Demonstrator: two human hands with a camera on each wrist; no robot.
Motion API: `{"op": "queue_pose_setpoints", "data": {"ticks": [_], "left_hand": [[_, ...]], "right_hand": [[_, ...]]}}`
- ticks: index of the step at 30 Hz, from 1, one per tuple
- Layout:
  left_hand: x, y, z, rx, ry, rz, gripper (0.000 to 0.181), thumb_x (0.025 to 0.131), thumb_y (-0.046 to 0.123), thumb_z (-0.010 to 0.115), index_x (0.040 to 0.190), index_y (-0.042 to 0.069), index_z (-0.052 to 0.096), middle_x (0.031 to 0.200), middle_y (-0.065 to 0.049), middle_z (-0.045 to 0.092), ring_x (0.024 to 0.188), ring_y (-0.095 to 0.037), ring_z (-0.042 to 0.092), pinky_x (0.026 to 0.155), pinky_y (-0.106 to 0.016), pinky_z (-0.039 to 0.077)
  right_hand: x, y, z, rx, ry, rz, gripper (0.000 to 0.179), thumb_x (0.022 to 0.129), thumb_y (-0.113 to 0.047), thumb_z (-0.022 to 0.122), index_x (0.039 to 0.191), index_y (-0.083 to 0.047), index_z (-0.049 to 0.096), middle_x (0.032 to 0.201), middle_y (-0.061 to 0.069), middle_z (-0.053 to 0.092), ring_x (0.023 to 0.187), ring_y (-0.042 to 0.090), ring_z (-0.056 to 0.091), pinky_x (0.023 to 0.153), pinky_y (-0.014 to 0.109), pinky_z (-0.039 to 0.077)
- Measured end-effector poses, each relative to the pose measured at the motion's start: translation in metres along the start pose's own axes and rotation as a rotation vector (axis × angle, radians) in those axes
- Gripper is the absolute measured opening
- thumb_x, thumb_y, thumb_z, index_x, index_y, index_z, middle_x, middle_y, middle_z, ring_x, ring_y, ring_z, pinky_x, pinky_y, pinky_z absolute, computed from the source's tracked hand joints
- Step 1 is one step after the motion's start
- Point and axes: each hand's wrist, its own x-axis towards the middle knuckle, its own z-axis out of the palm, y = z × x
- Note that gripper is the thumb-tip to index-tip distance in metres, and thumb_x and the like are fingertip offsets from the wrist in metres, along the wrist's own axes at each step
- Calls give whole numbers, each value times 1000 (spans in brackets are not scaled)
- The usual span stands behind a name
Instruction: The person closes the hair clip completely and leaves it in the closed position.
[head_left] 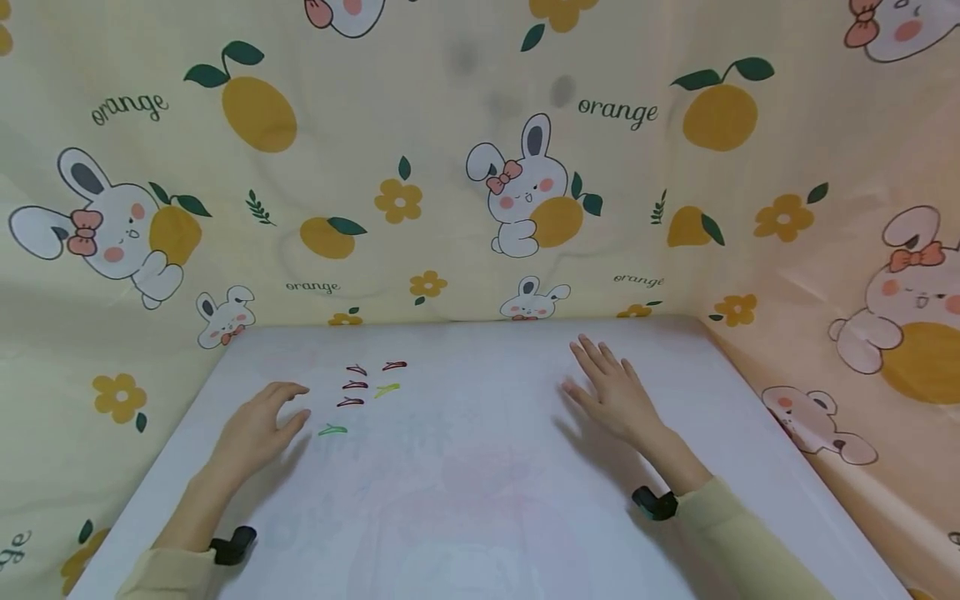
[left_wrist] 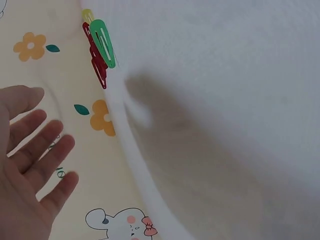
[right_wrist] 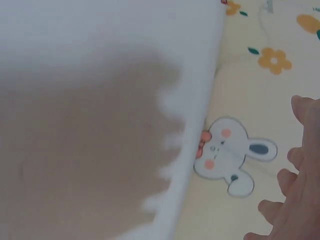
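Several dark red snap hair clips [head_left: 350, 402] lie on the white table, most of them in a short column. A yellow snap hair clip [head_left: 387, 390] is just right of that column. Closest to the person lies a green snap hair clip [head_left: 332, 430], also seen large in the left wrist view [left_wrist: 103, 44]. My left hand [head_left: 258, 425] hovers left of the clips, thumb and fingers apart, holding nothing. Over the right side of the table, my right hand [head_left: 615, 396] has its fingers spread and holds nothing. In the right wrist view its fingers [right_wrist: 285, 180] show only at the edge.
A white table [head_left: 465, 533] spreads under both hands. Behind it and along its sides hangs a cloth [head_left: 450, 108] printed with rabbits, oranges and flowers. Each wrist wears a small black device, one on the left [head_left: 234, 546] and one on the right [head_left: 655, 503].
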Motion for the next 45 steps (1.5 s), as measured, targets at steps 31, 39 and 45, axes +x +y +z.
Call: {"op": "queue_pose_setpoints", "data": {"ticks": [31, 39, 45], "left_hand": [[16, 2, 21, -131, -370, -46, 9, 92, 5, 76, 97, 10, 70, 89, 4, 65, 82, -13, 58, 72, -33, 53], [18, 1, 25, -119, -383, -31, 10, 91, 3, 76, 93, 11, 69, 85, 5, 63, 79, -12, 56, 70, -32, 51], [19, 0, 26, -119, -390, -33, 12, 91, 2, 77, 92, 11, 69, 84, 5, 63, 77, -12, 56, 70, -33, 50]], "right_hand": [[16, -75, 50, -75, -136, -262, 72, 106, -55, 49, 166, -21, 27, 174, -1, 17, 158, 35, 19, 123, 64, 17], [21, -93, 57, -74, -153, -299, 71, 106, -56, 49, 166, -24, 25, 174, -4, 15, 159, 31, 17, 124, 62, 14], [25, -108, 63, -77, -179, -307, 72, 106, -57, 47, 167, -26, 23, 174, -7, 13, 160, 28, 14, 125, 59, 14]]}}
